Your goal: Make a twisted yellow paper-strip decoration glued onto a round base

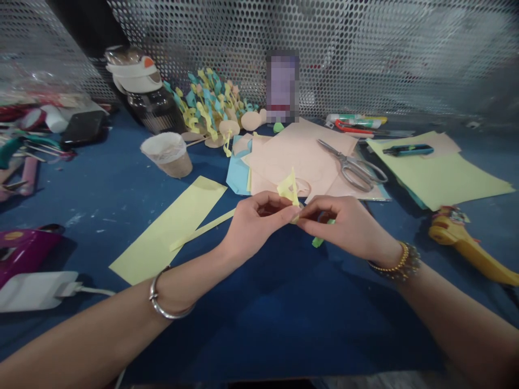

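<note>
My left hand [259, 221] and my right hand [340, 221] meet over the front of the blue table, fingertips pinched together. Between them is a small folded yellow paper strip [288, 189], its looped end sticking up above my left fingers. Both hands grip its lower part, which my fingertips partly hide. Under my right fingers shows a bit of green paper [318, 241]; whether the hand touches it I cannot tell. Left of my left hand, a narrow yellow strip [203, 229] lies across a wide yellow paper sheet [170, 227].
Scissors [351, 165] rest on pink paper sheets [292, 151]. At right are a utility knife [407, 149] on yellow sheets [458, 175] and a yellow tool [474, 246]. A paper cup [172, 162], bottle [148, 97] and curled paper pieces [213, 102] stand behind; a white charger [38, 290] lies left.
</note>
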The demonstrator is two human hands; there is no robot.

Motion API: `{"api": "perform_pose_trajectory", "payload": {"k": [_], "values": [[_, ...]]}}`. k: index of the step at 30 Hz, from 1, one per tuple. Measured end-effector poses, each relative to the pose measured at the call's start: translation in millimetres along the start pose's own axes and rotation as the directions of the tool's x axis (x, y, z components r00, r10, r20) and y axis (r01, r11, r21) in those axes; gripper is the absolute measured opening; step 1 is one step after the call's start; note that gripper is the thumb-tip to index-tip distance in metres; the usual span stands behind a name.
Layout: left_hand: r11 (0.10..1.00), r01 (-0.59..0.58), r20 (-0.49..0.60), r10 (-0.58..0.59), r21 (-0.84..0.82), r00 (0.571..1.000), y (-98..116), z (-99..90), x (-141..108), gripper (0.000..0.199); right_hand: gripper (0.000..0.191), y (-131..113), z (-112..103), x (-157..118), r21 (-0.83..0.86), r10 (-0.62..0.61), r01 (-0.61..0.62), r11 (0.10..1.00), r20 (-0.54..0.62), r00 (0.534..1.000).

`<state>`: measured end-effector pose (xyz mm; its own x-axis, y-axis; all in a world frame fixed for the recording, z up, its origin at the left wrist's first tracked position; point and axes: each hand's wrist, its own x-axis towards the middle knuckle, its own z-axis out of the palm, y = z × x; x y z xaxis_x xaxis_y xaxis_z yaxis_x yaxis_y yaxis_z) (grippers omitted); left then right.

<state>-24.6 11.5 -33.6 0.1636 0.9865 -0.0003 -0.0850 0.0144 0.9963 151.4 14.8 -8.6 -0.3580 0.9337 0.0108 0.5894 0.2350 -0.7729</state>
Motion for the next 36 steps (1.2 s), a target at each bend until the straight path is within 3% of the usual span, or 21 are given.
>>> {"api": "perform_pose_trajectory", "payload": {"k": [6, 12, 17, 24, 36], "values": [[0.999, 0.03, -0.013, -0.031, -0.025, 0.999, -1.1, 0.2, 0.5, 0.012, 0.009, 0.2, -0.3, 0.1, 0.063, 0.03, -0.033, 0.997, 0.048, 0.998], [0.995, 0.016, 0.062, -0.01, -0.095, 0.998, -1.5, -2.3, 1.6, 0.009, 0.012, 4.3, -1.6, 1.5, 0.17, 0.034, -0.047, 0.984, 0.083, 0.996], [0.999, 0.038, 0.111, -0.037, -0.002, 0.993, -0.8, -1.8, 0.1, 0.014, 0.01, 5.6, -1.2, 1.2, 0.197, 0.051, -0.068, 0.978, 0.093, 0.994], [1.0, 0.011, 0.104, -0.012, 0.008, 0.994, -1.9, -2.3, 0.6, 0.012, 0.013, 3.5, 1.7, -0.5, 0.164, 0.042, -0.056, 0.985, 0.09, 0.995], [1.0, 0.005, 0.079, -0.003, -0.028, 0.997, 0.4, -2.3, 1.3, 0.01, 0.015, 4.4, -1.5, 0.9, 0.258, 0.037, -0.063, 0.964, 0.105, 0.994]]}}
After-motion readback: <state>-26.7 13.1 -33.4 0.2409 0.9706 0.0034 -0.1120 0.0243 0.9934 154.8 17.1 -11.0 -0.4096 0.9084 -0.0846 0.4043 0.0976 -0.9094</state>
